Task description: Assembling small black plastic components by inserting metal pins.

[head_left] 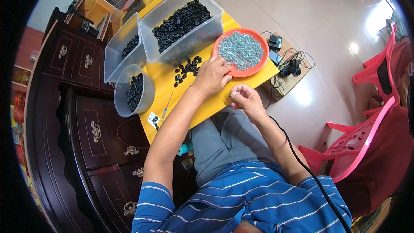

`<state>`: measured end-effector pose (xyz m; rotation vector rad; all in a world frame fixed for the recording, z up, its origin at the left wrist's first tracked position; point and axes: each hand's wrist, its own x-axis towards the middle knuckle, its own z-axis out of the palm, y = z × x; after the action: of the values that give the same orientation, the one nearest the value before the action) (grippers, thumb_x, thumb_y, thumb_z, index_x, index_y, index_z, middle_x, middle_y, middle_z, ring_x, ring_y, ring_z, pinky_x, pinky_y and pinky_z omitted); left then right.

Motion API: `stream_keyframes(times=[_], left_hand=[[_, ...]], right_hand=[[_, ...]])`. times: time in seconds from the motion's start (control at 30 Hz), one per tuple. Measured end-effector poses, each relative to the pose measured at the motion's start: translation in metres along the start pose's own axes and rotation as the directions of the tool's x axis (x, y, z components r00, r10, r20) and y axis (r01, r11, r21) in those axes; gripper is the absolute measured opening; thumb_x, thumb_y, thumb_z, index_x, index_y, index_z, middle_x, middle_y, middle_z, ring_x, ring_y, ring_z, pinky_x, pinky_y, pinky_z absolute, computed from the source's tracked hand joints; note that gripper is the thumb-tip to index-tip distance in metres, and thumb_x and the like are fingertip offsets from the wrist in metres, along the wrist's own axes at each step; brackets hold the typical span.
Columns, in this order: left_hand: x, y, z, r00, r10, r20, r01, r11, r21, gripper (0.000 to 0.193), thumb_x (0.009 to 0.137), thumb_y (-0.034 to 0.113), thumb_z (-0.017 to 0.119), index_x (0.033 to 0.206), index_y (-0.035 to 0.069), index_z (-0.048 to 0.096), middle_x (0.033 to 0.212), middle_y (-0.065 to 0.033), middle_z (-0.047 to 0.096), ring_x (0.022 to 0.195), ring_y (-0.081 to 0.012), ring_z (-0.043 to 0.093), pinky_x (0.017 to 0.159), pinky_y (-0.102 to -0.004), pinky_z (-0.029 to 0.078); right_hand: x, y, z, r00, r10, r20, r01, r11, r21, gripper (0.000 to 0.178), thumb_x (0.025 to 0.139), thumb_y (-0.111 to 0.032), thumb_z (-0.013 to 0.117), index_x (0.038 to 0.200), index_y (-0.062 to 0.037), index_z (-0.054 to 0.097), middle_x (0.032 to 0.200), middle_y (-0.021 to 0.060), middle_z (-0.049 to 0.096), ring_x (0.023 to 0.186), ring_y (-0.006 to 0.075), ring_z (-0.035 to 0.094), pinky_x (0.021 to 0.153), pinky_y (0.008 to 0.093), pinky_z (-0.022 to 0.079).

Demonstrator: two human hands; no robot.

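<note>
My left hand is at the near left rim of a round orange-red plate, fingers curled and thumb close beneath them. Anything between its fingertips is too small to make out. Thin silvery metal pieces, like small pins or screws, are heaped on the plate. Just nearer to me, over the table's front edge, my right hand pinches a small dark piece between thumb and forefinger. Several loose black oval pieces lie on the yellow table, left of my left hand.
A large clear bin and a smaller clear bin hold more black pieces, as does a round clear tub. A thin screwdriver lies beside my left forearm. Dark drawers stand left, a pink chair right.
</note>
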<state>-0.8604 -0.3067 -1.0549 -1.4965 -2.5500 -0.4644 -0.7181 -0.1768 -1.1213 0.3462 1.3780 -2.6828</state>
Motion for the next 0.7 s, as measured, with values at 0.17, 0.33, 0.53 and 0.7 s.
stream_keyframes(times=[0.17,0.33,0.53,0.7], left_hand=[[0.000,-0.004,0.000,1.000,0.023,-0.004,-0.023,0.997,-0.074,0.017,0.078,0.018,0.075,0.093,0.009,0.075,0.091,-0.0078,0.062,0.094,-0.0276,0.061,0.083,-0.0390,0.053],[-0.001,-0.009,0.007,0.999,0.021,-0.042,-0.029,0.976,-0.216,0.013,0.078,0.015,0.075,0.089,0.008,0.075,0.086,-0.0075,0.064,0.085,-0.0265,0.064,0.077,-0.0379,0.054],[0.001,-0.015,0.009,1.000,-0.004,0.013,0.007,0.952,-0.305,0.011,0.078,0.014,0.074,0.087,0.007,0.074,0.084,-0.0080,0.064,0.082,-0.0271,0.065,0.073,-0.0381,0.054],[0.000,-0.007,0.007,0.998,0.055,-0.035,-0.061,0.975,-0.216,0.007,0.080,0.012,0.073,0.083,0.006,0.070,0.084,-0.0090,0.063,0.080,-0.0290,0.065,0.071,-0.0388,0.054]], right_hand=[[0.000,0.001,0.000,1.000,-0.006,-0.012,0.006,1.000,-0.015,0.011,0.097,-0.016,0.065,0.103,-0.0075,0.062,0.087,-0.0012,0.064,0.070,0.0071,0.060,0.066,0.0217,0.051],[0.002,0.004,-0.002,0.999,-0.024,-0.025,0.024,1.000,-0.017,0.010,0.097,-0.015,0.065,0.103,-0.0076,0.062,0.087,-0.0011,0.064,0.069,0.0072,0.060,0.065,0.0216,0.051],[0.002,0.004,-0.002,0.999,-0.019,-0.032,0.018,0.999,-0.031,0.010,0.097,-0.015,0.065,0.102,-0.0076,0.062,0.085,-0.0006,0.065,0.069,0.0076,0.061,0.064,0.0218,0.051],[0.001,0.002,-0.002,0.999,-0.031,-0.034,0.030,0.999,-0.042,0.010,0.096,-0.014,0.065,0.103,-0.0070,0.062,0.086,0.0001,0.065,0.068,0.0081,0.062,0.064,0.0223,0.052]])
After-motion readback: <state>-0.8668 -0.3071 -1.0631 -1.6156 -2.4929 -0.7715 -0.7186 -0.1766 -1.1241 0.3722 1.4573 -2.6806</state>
